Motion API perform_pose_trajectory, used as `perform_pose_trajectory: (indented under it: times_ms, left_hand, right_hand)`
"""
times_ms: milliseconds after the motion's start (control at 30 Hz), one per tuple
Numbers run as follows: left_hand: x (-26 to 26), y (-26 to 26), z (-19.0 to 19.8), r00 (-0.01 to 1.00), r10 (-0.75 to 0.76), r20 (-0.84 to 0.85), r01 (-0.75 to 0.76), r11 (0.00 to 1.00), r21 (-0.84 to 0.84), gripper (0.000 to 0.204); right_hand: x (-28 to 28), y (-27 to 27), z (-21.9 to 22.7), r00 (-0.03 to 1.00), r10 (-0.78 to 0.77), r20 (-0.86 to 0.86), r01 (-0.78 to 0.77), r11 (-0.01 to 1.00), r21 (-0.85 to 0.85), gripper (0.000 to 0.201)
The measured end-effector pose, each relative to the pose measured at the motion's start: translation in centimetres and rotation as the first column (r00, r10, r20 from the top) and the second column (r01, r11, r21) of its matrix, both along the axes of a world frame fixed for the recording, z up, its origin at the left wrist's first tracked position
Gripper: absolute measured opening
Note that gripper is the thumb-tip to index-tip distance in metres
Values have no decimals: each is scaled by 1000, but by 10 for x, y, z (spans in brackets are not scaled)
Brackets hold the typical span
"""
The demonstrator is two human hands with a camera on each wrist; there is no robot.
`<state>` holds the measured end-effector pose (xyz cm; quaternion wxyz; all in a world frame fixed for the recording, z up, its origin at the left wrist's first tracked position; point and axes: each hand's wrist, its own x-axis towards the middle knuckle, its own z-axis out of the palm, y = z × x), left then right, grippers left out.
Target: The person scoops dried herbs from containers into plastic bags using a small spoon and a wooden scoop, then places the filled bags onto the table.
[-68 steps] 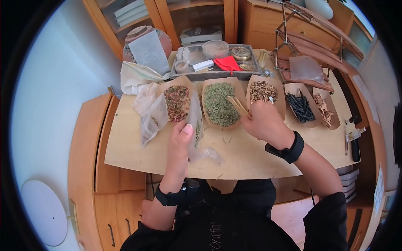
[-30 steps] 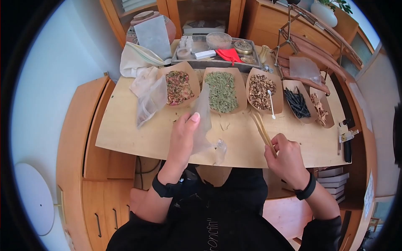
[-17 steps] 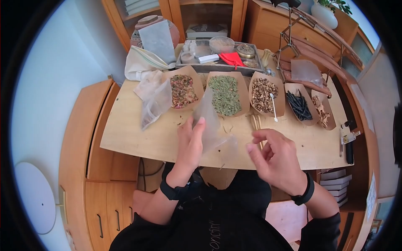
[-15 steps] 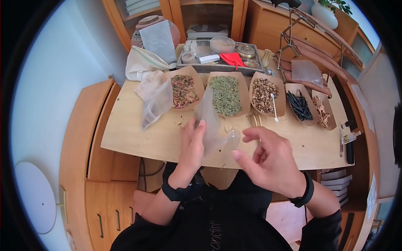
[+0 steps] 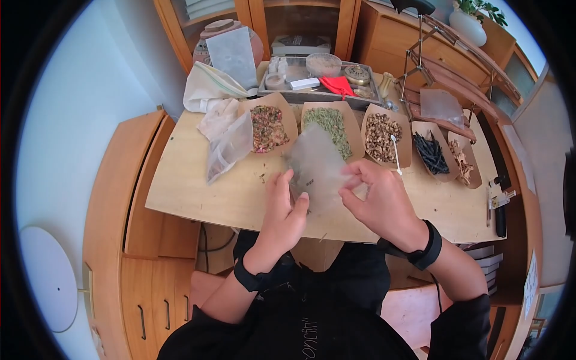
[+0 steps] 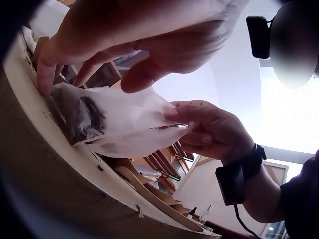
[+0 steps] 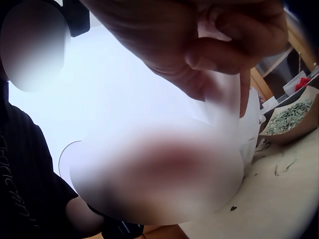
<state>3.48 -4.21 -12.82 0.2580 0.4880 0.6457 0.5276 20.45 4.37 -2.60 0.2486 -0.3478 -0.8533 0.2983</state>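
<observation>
A translucent frosted plastic bag point(image 5: 318, 162) stands between both hands, over the table's front part. My right hand point(image 5: 384, 201) pinches its open top edge between thumb and fingers. My left hand point(image 5: 282, 210) is at the bag's other side, thumb and fingers apart around its lower end. In the left wrist view the bag point(image 6: 124, 117) holds a small dark clump at the bottom. Behind it is a paper tray of green dried herb point(image 5: 333, 123), partly covered by the bag. The wooden tweezers are hidden. In the right wrist view a blurred patch covers much of the work.
Other paper trays hold reddish petals point(image 5: 269, 127), brown pieces point(image 5: 382, 135) with a small white spoon point(image 5: 396, 155), black strips point(image 5: 431, 152) and pale chips point(image 5: 463, 162). A second plastic bag point(image 5: 231, 144) lies left. A grey tray point(image 5: 288, 96) and wooden rack point(image 5: 456, 96) stand behind.
The right hand has laid down the wooden tweezers near the brown pieces' tray, moved left and taken the bag's edge. The bag has been raised and widened; the left hand's fingers have loosened.
</observation>
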Motion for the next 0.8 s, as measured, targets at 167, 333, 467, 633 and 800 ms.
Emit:
perform_pose_trajectory:
  times_ms: [167, 333, 467, 633, 800]
  left_hand:
    - [5, -5, 14, 988, -18, -154, 16, 1000, -17, 60]
    - [12, -11, 33, 933, -93, -348, 70, 994, -79, 73]
    - [14, -13, 32, 912, -66, -405, 47, 997, -57, 76]
    - [8, -23, 27, 897, 7, -443, 11, 999, 39, 69]
    - [3, -34, 27, 868, 33, -495, -2, 998, 62, 64]
  right_hand:
    - [6, -2, -5, 1000, -20, -6, 20, 1000, -6, 34]
    - [5, -10, -7, 998, -60, -19, 58, 995, -79, 36]
    - [-3, -20, -6, 988, 7, -153, -19, 997, -79, 33]
    - [-11, -33, 4, 986, 99, -133, -95, 995, 42, 27]
    - [-14, -36, 3, 981, 163, -110, -162, 987, 18, 26]
